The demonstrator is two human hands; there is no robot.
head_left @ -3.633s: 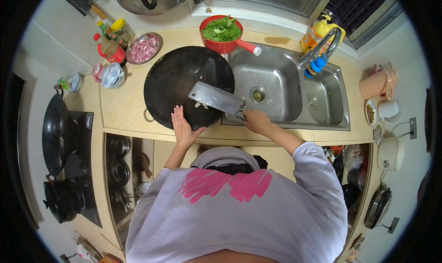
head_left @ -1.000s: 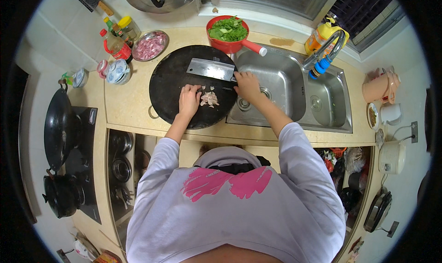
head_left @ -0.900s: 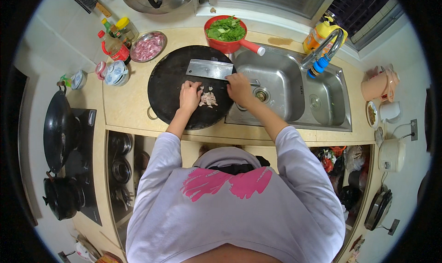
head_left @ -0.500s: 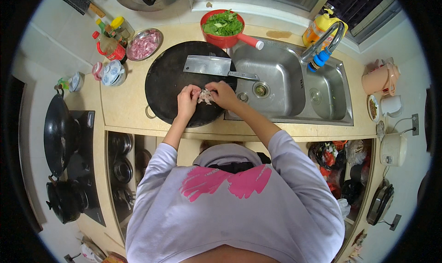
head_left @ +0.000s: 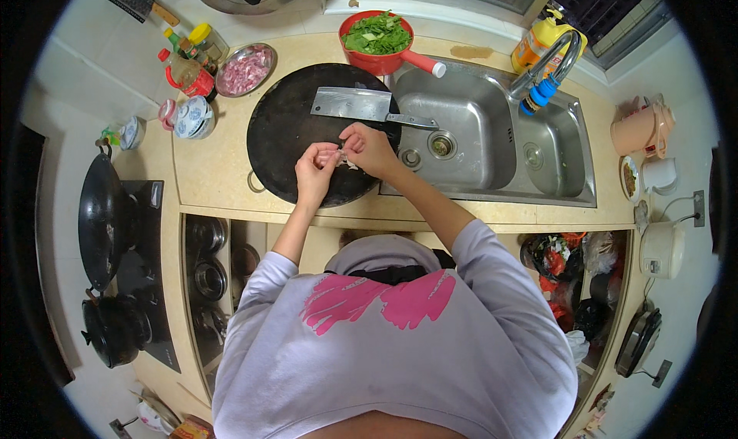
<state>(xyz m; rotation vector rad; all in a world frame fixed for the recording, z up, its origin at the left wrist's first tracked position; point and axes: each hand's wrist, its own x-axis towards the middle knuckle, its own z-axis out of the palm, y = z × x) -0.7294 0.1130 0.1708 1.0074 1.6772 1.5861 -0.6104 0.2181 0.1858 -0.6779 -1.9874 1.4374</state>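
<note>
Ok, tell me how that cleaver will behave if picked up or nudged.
The cleaver is probably stiff and heavy toward its broad metal blade. Lying flat on the round black board, it would likely slide rather than roll. A nudge might swing its handle, which juts over the sink.

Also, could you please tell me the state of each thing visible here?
Dark round board: flat on the counter.
Cleaver: lying on the board, unheld, handle over the sink.
Pale pieces: chopped, partly hidden.
Left hand: curled at the pieces, grip unclear.
Right hand: curled close to the left, grip unclear.
Red pan: filled with greens.
Metal plate: holding pinkish meat.
Tap: no stream visible.
</note>
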